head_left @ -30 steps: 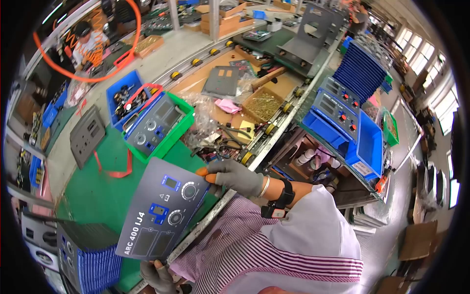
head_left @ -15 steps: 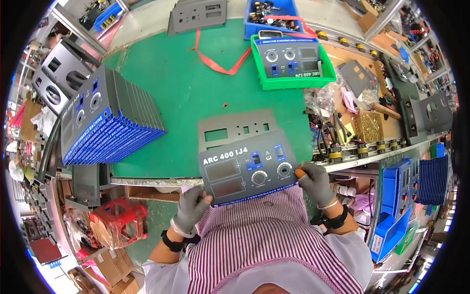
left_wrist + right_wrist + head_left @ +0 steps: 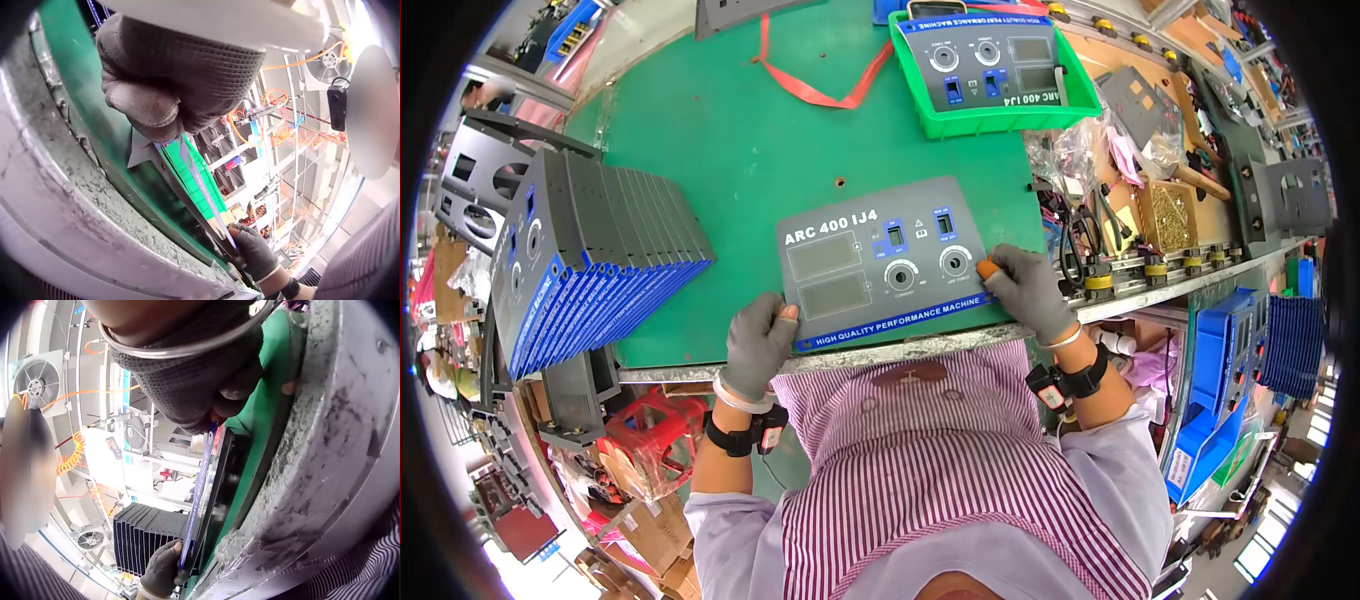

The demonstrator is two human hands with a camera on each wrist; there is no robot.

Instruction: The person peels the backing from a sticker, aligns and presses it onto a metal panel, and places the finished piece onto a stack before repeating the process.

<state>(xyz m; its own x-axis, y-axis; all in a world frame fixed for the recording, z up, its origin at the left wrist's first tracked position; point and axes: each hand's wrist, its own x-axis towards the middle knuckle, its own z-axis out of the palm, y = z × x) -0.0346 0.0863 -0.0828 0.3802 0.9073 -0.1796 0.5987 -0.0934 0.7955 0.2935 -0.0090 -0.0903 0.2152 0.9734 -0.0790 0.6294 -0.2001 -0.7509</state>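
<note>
A grey front panel (image 3: 887,268) lettered "ARC 400 IJ4", with a blue strip along its near edge, is face up over the green tabletop at its front edge. My gloved left hand (image 3: 758,345) pinches its near left corner between thumb and fingers. At the right end, my gloved right hand (image 3: 1032,292) grips the panel's side, an orange fingertip at its edge. From the right wrist, the blue strip (image 3: 197,494) appears edge-on, with a dark metal part (image 3: 226,478) close under it.
Stacked matching panels (image 3: 600,260) stand at the left of the green tabletop (image 3: 730,150). A green bin (image 3: 1010,122) at the back holds another panel. Red strap (image 3: 810,92) lies behind. Cables and a box of screws (image 3: 1168,215) are to the right.
The view has swung round to face the table. Both hands have carried the panel forward from the front edge onto the tabletop; the grey sheet with cutouts behind it is now covered.
</note>
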